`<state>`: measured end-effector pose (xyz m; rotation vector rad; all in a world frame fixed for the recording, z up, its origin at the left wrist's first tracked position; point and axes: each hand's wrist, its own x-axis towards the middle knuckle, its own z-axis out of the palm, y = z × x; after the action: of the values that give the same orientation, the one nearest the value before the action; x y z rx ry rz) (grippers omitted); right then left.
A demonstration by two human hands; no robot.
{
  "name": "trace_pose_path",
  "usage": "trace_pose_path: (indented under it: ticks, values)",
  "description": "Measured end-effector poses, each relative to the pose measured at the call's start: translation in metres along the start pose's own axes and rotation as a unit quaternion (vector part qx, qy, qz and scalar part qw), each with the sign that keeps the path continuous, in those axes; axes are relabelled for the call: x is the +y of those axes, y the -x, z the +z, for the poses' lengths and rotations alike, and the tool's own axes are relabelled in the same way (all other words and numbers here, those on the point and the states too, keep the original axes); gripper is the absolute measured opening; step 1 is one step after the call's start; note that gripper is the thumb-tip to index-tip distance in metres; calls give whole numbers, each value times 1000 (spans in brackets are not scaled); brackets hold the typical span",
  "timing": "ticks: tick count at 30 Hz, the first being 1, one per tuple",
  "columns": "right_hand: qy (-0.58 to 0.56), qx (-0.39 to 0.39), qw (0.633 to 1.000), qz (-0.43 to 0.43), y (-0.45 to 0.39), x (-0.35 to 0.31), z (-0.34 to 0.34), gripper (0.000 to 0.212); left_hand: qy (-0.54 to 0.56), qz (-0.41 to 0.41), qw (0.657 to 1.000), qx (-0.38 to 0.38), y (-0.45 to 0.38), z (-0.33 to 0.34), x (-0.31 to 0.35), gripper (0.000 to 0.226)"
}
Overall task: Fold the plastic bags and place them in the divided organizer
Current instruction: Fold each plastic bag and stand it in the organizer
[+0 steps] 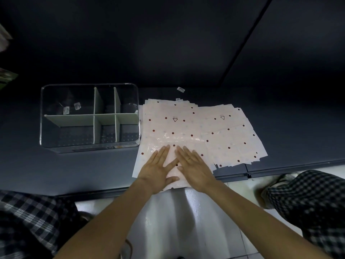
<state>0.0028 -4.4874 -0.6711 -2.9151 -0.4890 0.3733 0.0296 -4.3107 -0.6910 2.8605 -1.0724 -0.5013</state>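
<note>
A pale pink plastic bag (168,128) with dark red dots lies flat on a dark table, on top of a stack of the same bags. Its near part is doubled over, with a glossy crease across the middle. My left hand (157,171) and my right hand (195,169) press flat on that near part, side by side, fingers straight and pointing away. A second spread of bags (233,135) fans out to the right. The clear divided organizer (89,146) with white partitions stands to the left of the bags; its compartments hold no bags.
The dark table (84,169) ends just below my hands, above a pale tiled floor (186,212). Checked trouser legs (308,199) flank the view. A small white label (180,89) lies on the table behind the bags. A dark wall rises behind.
</note>
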Motion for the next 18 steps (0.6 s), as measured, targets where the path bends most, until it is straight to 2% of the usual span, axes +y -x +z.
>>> trace_pose_path:
  ticks: [4,6,7,9,11,13,15,18]
  values:
    - [39,-49,996,68,1,16,-1,73,33,-10,999,-4,-2,-2,-5,81]
    - [79,3,996,44,3,13,-7,84,46,-16,999,-3,-2,-3,-5,84]
    - [92,39,995,6,3,10,-9,81,53,-19,998,0,-3,-3,-5,85]
    - [124,105,983,-82,2,7,-8,54,66,-23,998,3,-3,-3,-5,83]
    - [165,122,970,-127,0,2,-12,37,78,-26,997,-3,-3,-4,-5,81]
    - [180,124,966,-140,-3,-2,-20,34,84,-30,996,-5,-4,-9,-7,80]
    - [172,144,963,-149,-7,-1,-33,43,83,-26,996,12,-3,-20,-8,73]
    - [135,160,967,-146,-10,-5,-67,64,117,-54,989,76,-2,-49,-15,42]
